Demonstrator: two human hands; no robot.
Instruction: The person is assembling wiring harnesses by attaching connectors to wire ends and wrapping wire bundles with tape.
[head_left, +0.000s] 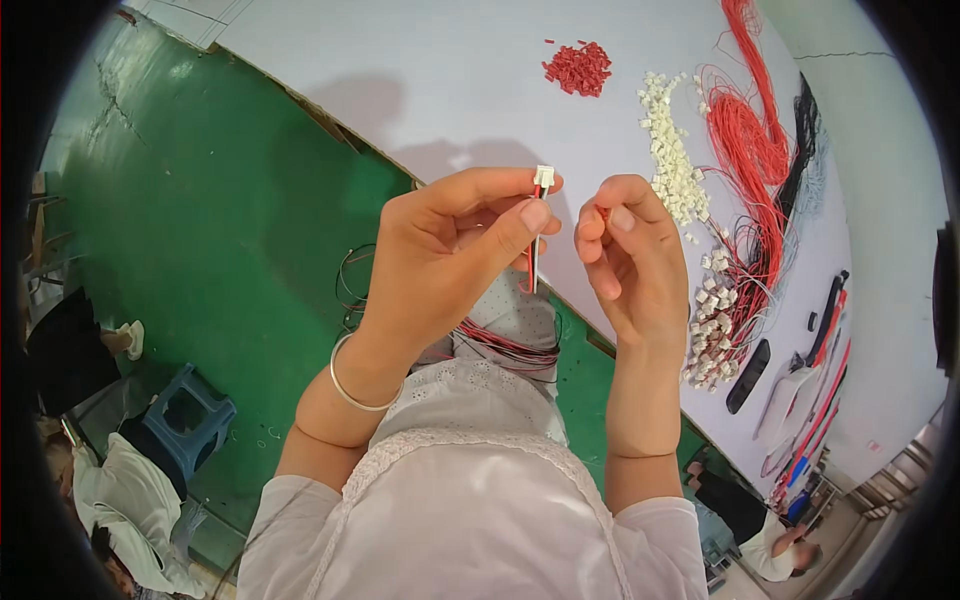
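Observation:
Between the thumb and fingers of my left hand [440, 245] is a small white wire connector [544, 176], held upright over the table's near edge. Short red, black and white wires [537, 255] hang down from it past my thumb. Just to the right, apart from the connector, my right hand [640, 260] is closed in a pinch, thumb against curled fingers. Whatever lies in that pinch, if anything, is too small and covered to name. Across my lap lies a bundle of red and black wires [510, 345].
On the white table [480, 90] lie a pile of small red pieces [580, 70], loose white connectors [672, 150], long red wires [755, 130], black wires [806, 125] and wired connectors [712, 330]. A black oblong object [748, 376] lies nearby. A blue stool [190, 420] stands on the green floor; other people sit behind.

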